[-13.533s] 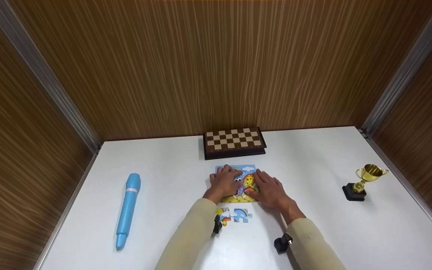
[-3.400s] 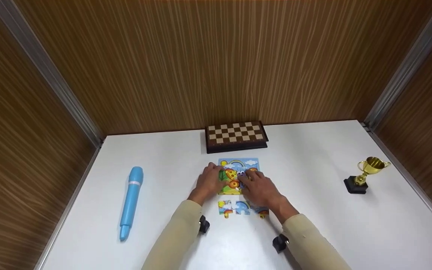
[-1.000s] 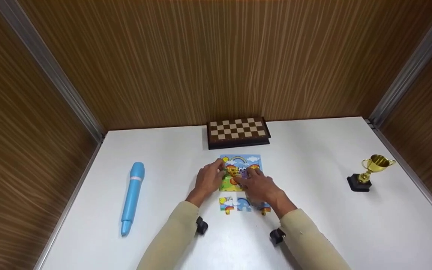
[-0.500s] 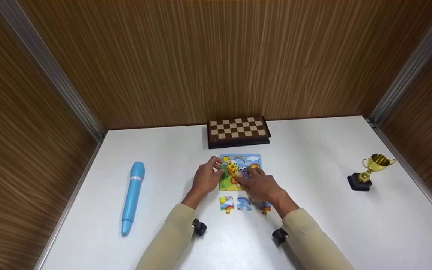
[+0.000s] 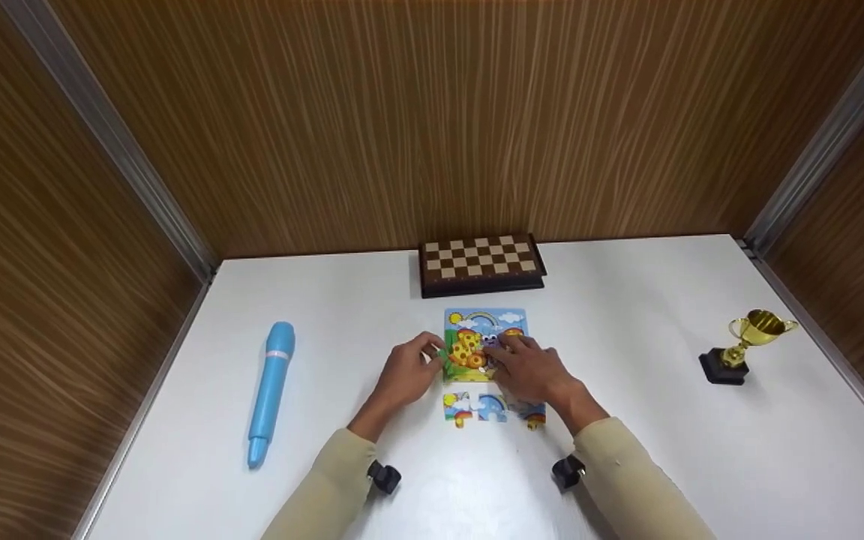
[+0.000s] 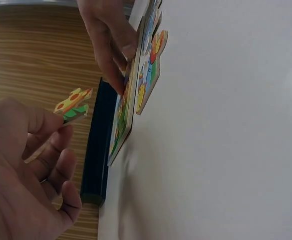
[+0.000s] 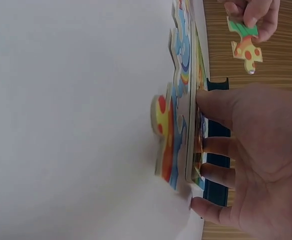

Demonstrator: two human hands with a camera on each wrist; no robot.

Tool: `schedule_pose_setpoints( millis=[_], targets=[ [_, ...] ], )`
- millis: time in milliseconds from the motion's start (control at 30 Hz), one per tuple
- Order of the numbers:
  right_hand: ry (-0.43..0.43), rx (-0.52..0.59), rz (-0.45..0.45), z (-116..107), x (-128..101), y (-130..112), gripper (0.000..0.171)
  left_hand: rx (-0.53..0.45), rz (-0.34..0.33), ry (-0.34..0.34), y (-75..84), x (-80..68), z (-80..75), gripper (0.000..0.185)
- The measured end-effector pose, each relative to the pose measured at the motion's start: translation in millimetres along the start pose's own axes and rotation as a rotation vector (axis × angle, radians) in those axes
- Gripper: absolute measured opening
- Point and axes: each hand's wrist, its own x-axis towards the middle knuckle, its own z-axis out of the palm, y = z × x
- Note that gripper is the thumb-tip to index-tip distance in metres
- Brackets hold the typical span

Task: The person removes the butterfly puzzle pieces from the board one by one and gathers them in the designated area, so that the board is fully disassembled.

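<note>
A colourful picture puzzle board (image 5: 486,330) lies flat on the white table (image 5: 627,450), just in front of me. My left hand (image 5: 432,352) hovers at its left edge. It pinches a green and orange puzzle piece (image 6: 73,105) between thumb and fingers, clear of the board; the piece (image 7: 246,47) also shows in the right wrist view. My right hand (image 5: 505,349) lies on the board's right half with straight fingers (image 7: 221,107) pressing down on it. Three loose pieces (image 5: 492,409) sit in a row at the board's near edge.
A folded chess board (image 5: 482,262) stands against the wooden back wall, just beyond the puzzle. A large blue pen (image 5: 272,390) lies at the left. A small gold trophy (image 5: 747,345) stands near the right edge. Wooden walls close in three sides.
My left hand has drawn back a little from the board's left edge with the green and orange piece pinched in it. The right hand stays pressed on the board.
</note>
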Motion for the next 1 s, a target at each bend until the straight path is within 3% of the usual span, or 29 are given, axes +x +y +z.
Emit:
schedule_pose_setpoints(
  millis=[167,400,667,1000],
  targets=[
    [0.015,0.023,0.012,1.5,1.0,3.1,0.048,0.003,-0.02,-0.081,-0.9,-13.1,0.4,0.013],
    [0.023,0.057,0.01,2.6,2.1,5.4,0.048,0.005,-0.012,-0.129,0.6,-27.8,-0.3,0.014],
    [0.019,0.037,0.002,3.5,1.1,6.2,0.049,0.027,0.002,-0.268,-2.3,-45.1,-1.1,0.014],
    [0.056,0.05,-0.004,6.6,1.5,7.4,0.051,0.065,0.017,-0.375,-5.6,-59.3,-0.6,0.014]
  ],
)
